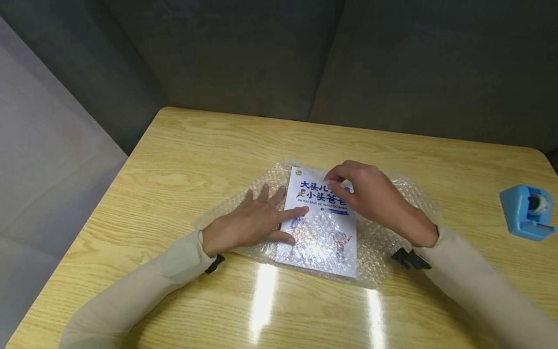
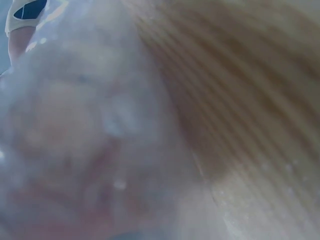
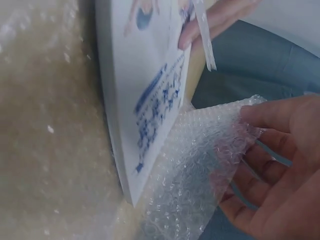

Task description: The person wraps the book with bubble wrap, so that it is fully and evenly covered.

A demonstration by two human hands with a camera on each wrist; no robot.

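A white paperback book (image 1: pixel 317 199) with blue Chinese lettering and cartoon figures lies on a sheet of bubble wrap (image 1: pixel 411 194). Shiny bubbles overlap the lower half of its cover. My left hand (image 1: pixel 250 220) rests at the book's left edge, fingers spread, thumb and forefinger reaching over the cover. At the upper right of the cover, my right hand (image 1: pixel 372 191) pinches the edge of the wrap. The right wrist view shows that lifted flap (image 3: pixel 195 160) between thumb and fingers, beside the book's spine-like thick edge (image 3: pixel 117 130). The left wrist view is blurred by close plastic.
A blue tape dispenser (image 1: pixel 526 213) with a roll of tape stands at the right of the wooden table (image 1: pixel 209 145). Dark panels (image 1: pixel 244 58) rise behind the table's far edge. A grey surface (image 1: pixel 48 145) lies to the left.
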